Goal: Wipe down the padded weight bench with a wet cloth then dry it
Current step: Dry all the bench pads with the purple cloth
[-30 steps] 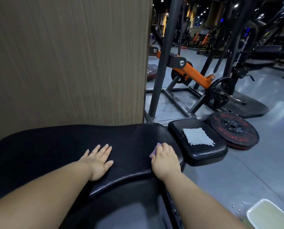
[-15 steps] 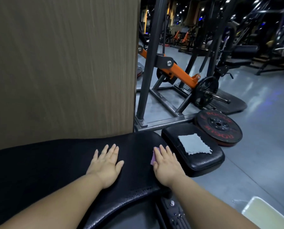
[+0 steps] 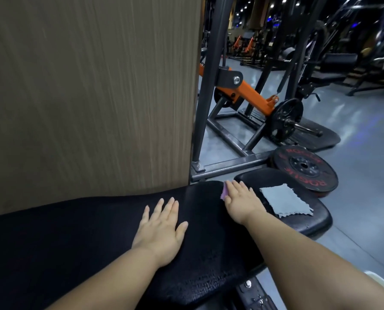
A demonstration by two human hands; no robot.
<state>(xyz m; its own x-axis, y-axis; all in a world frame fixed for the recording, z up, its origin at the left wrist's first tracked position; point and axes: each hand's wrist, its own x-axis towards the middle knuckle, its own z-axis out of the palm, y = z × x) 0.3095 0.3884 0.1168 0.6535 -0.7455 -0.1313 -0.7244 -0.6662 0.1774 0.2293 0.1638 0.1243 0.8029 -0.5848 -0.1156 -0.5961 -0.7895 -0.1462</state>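
The wet wipe is under way. The right hand (image 3: 242, 202) lies flat, fingers straight, pressing a purple cloth (image 3: 225, 191) onto the far end of the padded bench surface (image 3: 74, 231). The left hand (image 3: 162, 229) rests open on the same pad, holding nothing. The pad's near edge glistens, probably already wiped, though the dim light leaves this uncertain. A grey cloth (image 3: 284, 202) lies untouched on the seat pad (image 3: 309, 222), so drying, and likely that pad, remain.

bench pad (image 3: 86, 231) black | cloth (image 3: 224, 191) purple | towel (image 3: 284, 201) grey
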